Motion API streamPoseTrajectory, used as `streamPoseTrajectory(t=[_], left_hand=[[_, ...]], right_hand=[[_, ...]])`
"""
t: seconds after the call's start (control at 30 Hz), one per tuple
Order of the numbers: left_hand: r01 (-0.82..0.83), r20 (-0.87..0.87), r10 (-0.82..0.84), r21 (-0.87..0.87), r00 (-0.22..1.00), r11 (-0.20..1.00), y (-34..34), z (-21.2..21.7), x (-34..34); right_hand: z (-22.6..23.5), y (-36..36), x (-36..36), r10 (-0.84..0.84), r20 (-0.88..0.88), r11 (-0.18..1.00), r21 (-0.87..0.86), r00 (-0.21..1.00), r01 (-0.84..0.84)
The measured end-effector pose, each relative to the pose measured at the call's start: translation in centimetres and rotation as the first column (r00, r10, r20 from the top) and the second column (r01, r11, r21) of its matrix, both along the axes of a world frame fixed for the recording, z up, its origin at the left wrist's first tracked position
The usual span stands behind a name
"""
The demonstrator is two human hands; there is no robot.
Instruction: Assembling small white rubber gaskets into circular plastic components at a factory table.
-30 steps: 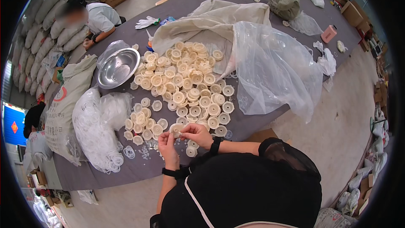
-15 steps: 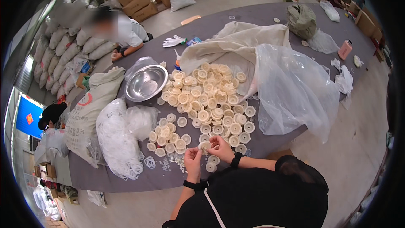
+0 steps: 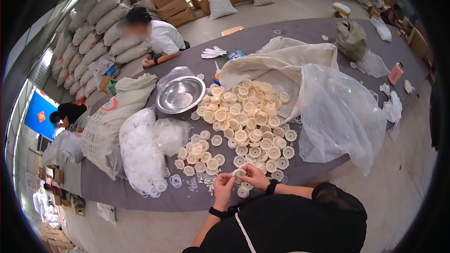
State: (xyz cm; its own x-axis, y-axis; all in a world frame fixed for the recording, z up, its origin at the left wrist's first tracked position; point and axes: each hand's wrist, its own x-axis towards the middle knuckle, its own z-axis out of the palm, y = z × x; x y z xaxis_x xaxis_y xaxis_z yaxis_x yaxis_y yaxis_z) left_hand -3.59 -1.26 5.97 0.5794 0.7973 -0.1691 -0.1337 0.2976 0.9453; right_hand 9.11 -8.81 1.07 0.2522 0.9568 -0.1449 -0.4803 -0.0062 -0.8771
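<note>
Between my two hands, just above the table's near edge, is a round cream plastic part (image 3: pixel 239 174) with a raised rim. My left hand (image 3: pixel 224 185) pinches its left side, while the fingers of my right hand (image 3: pixel 254 177) close on its right side. A big heap of similar cream parts (image 3: pixel 253 107) spreads beyond my hands. To the left lies a smaller group of them (image 3: pixel 199 154). Tiny white pieces (image 3: pixel 206 182) are scattered beside my left hand, and two or three cream parts (image 3: pixel 243 191) sit under my wrists.
A steel bowl (image 3: pixel 180 94) stands left of the heap. Plastic bags of clear rings (image 3: pixel 140 150) and a large woven sack (image 3: pixel 117 117) lie farther left. Clear plastic sheeting (image 3: pixel 337 107) drapes over the right edge. Another person (image 3: pixel 161 42) sits across the table.
The whole view has shifted, so the table and my hands appear farther right and lower. Both hands still hold the cream part, which now faces up more.
</note>
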Motion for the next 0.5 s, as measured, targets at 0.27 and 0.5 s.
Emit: streamPoseTrajectory(t=[0.27, 0.5], left_hand=[[-0.026, -0.005, 0.026, -0.068, 1.000, 0.997, 0.2, -1.9, -0.2], [-0.145, -0.064, 0.139, -0.106, 0.988, 0.984, -0.2, -2.8, 0.1]], right_hand=[[-1.5, 0.5, -1.1, -0.037, -0.056, 0.999, -0.028, 0.998, 0.035], [-1.2, 0.7, -1.2, -0.041, 0.095, 0.996, -0.079, 0.995, 0.049]])
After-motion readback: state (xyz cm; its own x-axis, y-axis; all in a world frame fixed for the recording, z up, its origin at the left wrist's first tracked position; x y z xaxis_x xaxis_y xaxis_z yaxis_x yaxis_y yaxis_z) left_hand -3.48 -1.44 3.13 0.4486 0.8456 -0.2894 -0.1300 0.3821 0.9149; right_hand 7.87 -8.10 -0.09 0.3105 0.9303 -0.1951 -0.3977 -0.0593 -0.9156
